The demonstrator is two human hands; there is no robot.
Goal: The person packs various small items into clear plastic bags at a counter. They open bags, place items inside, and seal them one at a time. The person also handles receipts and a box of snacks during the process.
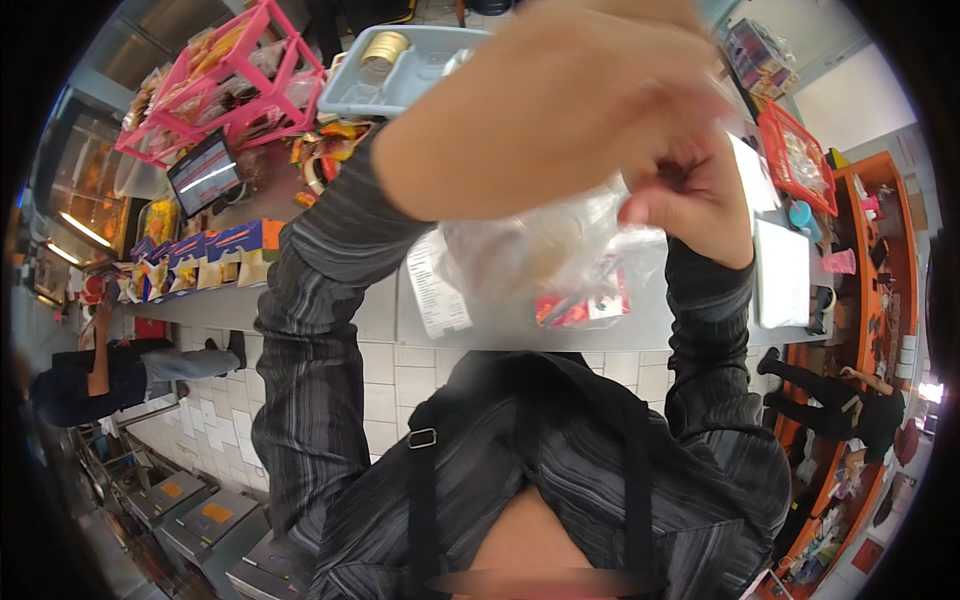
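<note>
A clear plastic bag [517, 255] rests on the metal counter in front of me. Through its film show a rounded, blurred shape and a red printed packet [577, 304]. Above the bag my left hand [600, 97] reaches across to the right, smeared by motion, its fingers hidden. It overlaps my right hand [701, 191], whose fingers are curled with the thumb bent inward. Film from the bag rises close to the right thumb; whether either hand grips it is not visible. A printed paper slip [437, 292] lies partly beneath the bag's left side.
Left on the counter [375, 315] are a tablet screen [204, 174], boxed packets [217, 251] and a pink rack [255, 82]. A blue tray [352, 94] stands behind. At right are a white stack [782, 274] and a red basket [796, 157]. People stand at both sides.
</note>
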